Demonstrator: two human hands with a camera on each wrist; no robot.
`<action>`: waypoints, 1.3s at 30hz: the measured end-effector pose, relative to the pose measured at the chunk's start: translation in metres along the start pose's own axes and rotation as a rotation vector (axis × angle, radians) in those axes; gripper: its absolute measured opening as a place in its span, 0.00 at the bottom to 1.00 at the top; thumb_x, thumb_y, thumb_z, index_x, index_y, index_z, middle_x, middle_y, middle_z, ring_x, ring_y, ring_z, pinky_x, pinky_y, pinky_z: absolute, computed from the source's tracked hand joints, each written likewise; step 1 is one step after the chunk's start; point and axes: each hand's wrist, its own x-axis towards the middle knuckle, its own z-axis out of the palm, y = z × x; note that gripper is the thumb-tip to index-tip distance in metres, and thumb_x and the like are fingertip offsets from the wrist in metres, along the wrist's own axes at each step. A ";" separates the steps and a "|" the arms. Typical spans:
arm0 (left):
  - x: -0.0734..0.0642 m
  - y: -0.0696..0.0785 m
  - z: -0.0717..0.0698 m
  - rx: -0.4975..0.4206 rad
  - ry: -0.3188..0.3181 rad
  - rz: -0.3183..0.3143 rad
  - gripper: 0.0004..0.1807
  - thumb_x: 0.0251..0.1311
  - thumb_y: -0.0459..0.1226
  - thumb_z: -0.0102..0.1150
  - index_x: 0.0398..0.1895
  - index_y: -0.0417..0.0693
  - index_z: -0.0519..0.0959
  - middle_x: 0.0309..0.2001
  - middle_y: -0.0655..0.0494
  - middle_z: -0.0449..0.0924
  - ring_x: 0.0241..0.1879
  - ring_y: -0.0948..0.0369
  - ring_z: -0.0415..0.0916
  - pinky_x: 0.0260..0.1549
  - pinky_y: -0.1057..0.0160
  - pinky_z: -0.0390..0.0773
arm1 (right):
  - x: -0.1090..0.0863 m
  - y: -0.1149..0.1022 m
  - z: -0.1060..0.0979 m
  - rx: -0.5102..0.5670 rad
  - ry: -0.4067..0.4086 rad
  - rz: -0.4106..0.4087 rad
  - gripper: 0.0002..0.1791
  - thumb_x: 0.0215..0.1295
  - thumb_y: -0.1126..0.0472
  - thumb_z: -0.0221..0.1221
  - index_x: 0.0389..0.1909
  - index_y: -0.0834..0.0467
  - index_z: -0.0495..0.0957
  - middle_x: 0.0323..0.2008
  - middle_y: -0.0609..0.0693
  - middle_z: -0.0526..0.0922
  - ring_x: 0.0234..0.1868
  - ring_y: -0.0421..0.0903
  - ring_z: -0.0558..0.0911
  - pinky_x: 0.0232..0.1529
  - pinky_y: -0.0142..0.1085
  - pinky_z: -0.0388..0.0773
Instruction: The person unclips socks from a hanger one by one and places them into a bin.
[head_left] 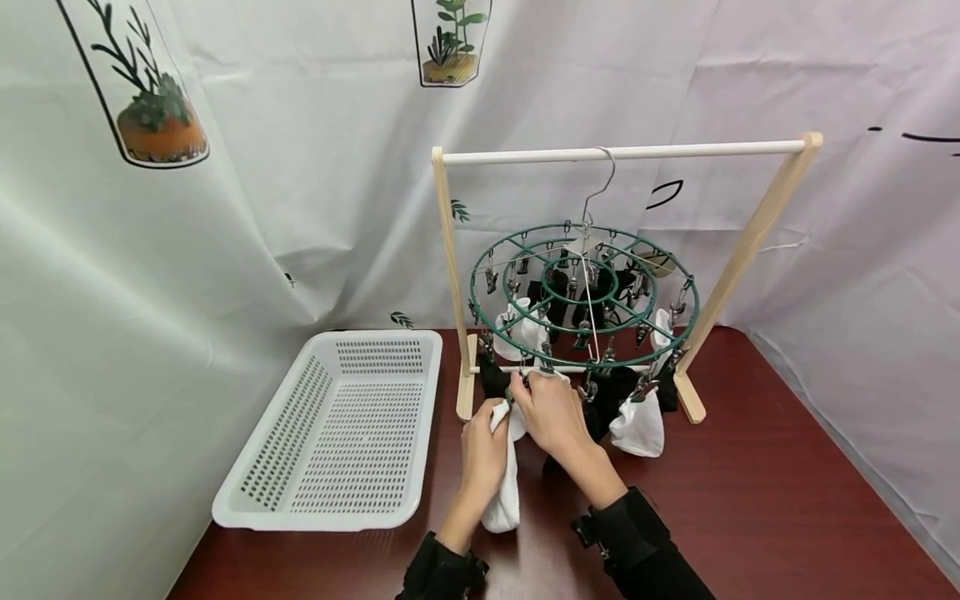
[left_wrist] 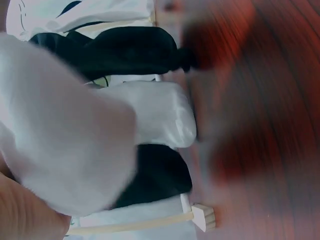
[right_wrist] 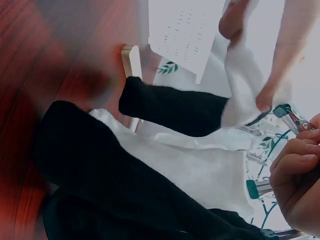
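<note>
A white sock [head_left: 506, 502] hangs down from my left hand [head_left: 483, 450], which pinches its upper end. In the left wrist view the same sock [left_wrist: 65, 130] fills the near left. My right hand [head_left: 553, 417] grips a metal clip [right_wrist: 291, 119] with green tips, at the near edge of a round green clip hanger [head_left: 579, 301]. The clip's tips are right at the sock's top edge in the right wrist view. Beside it a black sock [right_wrist: 170, 107] and another white sock [right_wrist: 200, 172] hang from the hanger. Several black and white socks hang around the rings.
The hanger hooks over the white bar [head_left: 517, 156] of a wooden-legged stand [head_left: 757, 229]. To the left lies a white perforated basket [head_left: 431, 417] on the dark red table [head_left: 787, 483]. A printed white curtain [head_left: 300, 167] runs behind.
</note>
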 end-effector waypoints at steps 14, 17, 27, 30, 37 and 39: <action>0.018 0.047 -0.084 0.004 0.066 0.100 0.07 0.77 0.31 0.58 0.51 0.39 0.82 0.43 0.35 0.87 0.33 0.45 0.84 0.30 0.47 0.83 | 0.003 0.007 -0.012 -0.014 -0.038 0.076 0.27 0.83 0.52 0.51 0.18 0.54 0.65 0.15 0.51 0.65 0.16 0.50 0.68 0.19 0.40 0.60; 0.029 0.057 -0.109 0.011 0.091 0.088 0.08 0.78 0.31 0.57 0.53 0.38 0.81 0.42 0.34 0.87 0.27 0.50 0.80 0.24 0.53 0.81 | 0.002 0.009 -0.012 -0.007 -0.050 0.078 0.27 0.84 0.52 0.51 0.18 0.54 0.65 0.15 0.51 0.64 0.15 0.49 0.66 0.20 0.39 0.59; 0.087 0.060 -0.158 0.196 0.108 0.172 0.10 0.81 0.37 0.55 0.53 0.40 0.80 0.46 0.36 0.87 0.41 0.37 0.84 0.42 0.36 0.77 | -0.002 0.017 -0.014 -0.016 -0.047 0.100 0.28 0.82 0.52 0.51 0.17 0.54 0.64 0.15 0.50 0.65 0.18 0.50 0.68 0.22 0.41 0.64; 0.104 0.054 -0.159 0.309 0.022 0.174 0.09 0.81 0.36 0.53 0.53 0.41 0.78 0.46 0.35 0.87 0.43 0.34 0.84 0.42 0.34 0.77 | -0.003 0.018 -0.015 -0.020 -0.043 0.104 0.28 0.82 0.52 0.51 0.17 0.54 0.65 0.16 0.50 0.66 0.19 0.50 0.70 0.23 0.42 0.66; 0.142 0.013 -0.143 0.547 -0.239 0.150 0.05 0.83 0.34 0.48 0.51 0.41 0.71 0.42 0.30 0.85 0.43 0.33 0.85 0.38 0.34 0.79 | -0.003 0.020 -0.020 -0.022 -0.024 0.097 0.27 0.83 0.53 0.51 0.17 0.55 0.66 0.16 0.51 0.67 0.20 0.51 0.71 0.24 0.46 0.70; 0.151 -0.003 -0.138 0.596 -0.310 0.161 0.05 0.83 0.33 0.47 0.51 0.40 0.70 0.42 0.31 0.84 0.44 0.34 0.85 0.38 0.36 0.79 | -0.004 0.020 -0.021 -0.027 -0.018 0.092 0.27 0.83 0.53 0.51 0.17 0.55 0.65 0.16 0.50 0.67 0.20 0.51 0.71 0.24 0.46 0.71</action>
